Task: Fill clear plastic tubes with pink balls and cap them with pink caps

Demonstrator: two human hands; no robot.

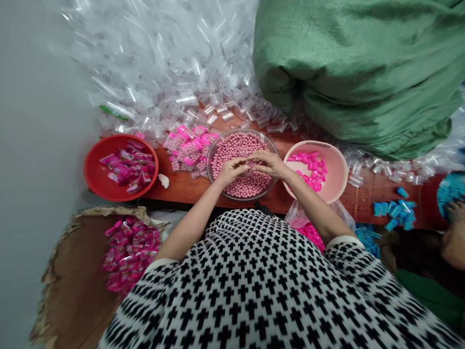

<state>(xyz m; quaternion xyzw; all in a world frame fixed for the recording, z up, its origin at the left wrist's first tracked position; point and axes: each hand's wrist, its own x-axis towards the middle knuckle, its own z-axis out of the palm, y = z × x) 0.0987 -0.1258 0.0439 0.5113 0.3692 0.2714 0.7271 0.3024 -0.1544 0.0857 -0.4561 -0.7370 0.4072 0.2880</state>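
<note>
Beads are filling a metal bowl near the bench's front edge. Left hand and right hand are hovering over them, fingers partly curled; whether these are gripping anything cannot be told. A bumped rim would be risking spillage over that edge.

My 1 view looks from my head, facing forward and steeply down over my black-and-white cross-patterned fabric top, which fills the near edge. My fingers sit close to mid-frame above small round pink beads; the reddish-brown wooden surface runs crosswise, clear plastic tubes farther off.
</note>
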